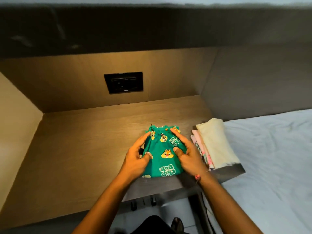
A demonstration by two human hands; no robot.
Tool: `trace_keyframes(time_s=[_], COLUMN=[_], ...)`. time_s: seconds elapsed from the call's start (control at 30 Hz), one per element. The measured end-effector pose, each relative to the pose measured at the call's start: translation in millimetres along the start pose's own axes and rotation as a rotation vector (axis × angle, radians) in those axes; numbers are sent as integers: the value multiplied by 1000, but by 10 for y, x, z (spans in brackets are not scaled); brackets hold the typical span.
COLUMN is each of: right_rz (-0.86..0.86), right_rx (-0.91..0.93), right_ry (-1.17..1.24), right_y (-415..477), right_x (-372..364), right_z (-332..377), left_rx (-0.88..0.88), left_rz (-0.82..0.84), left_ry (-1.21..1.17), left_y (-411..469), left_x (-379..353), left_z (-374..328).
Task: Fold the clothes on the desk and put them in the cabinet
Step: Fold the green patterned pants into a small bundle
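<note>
I'm looking down on a folded green garment [166,159], a soft knit printed with yellow chipmunk faces and pale lettering that reads upside down from my side. It is folded into a rough rectangle. Its long axis runs from 6 to 12 o'clock, with the gathered elastic waistband at the 12 o'clock end and the near hem just at the front edge of the worktop [76,149]. The worktop is a smooth, matt wood-grain board, lit warm from above.

The left hand [136,157] lies along the garment's 9 o'clock side. Its fingers are straight and slightly spread, and its thumb rests on the cloth. The right hand [185,154] mirrors it on the 3 o'clock side, palm down, with its fingers apart and laid flat over the fabric and its thumb also on top. Neither hand is curled round the cloth. A thin cord bracelet [197,177] circles the right wrist.

At 3 o'clock, just beside the right hand, sits a stack of folded clothes. A cream piece [214,142] is on top and a pink patterned piece [200,149] peeks out beneath, both lying parallel to the green garment. Beyond them, from 3 to 5 o'clock, is a bed [270,157] with a wrinkled white sheet. At 11 o'clock a black rectangular socket plate [123,82] is set into the wooden back panel.
</note>
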State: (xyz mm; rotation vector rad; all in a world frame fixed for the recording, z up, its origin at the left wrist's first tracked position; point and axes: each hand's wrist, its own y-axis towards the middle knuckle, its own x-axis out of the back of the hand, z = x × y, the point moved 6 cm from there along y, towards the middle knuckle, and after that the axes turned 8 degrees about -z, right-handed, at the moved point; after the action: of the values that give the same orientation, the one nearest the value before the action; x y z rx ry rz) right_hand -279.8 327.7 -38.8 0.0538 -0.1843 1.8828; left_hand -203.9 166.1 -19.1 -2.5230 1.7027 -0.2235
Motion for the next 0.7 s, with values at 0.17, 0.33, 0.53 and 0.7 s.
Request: trace_keyframes(time_s=[0.17,0.33,0.53,0.7], right_rz=[-192,-274,-261,-182], right_rx=[94,52,-67,138], right_ry=[-86,-310,-824,-813], right_y=[-10,233,309,395], right_x=[978,1804,2057,1950], right_z=[316,362,-281,-303], left_rx=[29,17,-211,-572], left_rz=[136,140,54,71], left_ry=[-188,-170,646,886], left_y=[43,322,461,480], left_x=[-834,-1657,-1974,-2038], left_z=[-279,-245,237,260])
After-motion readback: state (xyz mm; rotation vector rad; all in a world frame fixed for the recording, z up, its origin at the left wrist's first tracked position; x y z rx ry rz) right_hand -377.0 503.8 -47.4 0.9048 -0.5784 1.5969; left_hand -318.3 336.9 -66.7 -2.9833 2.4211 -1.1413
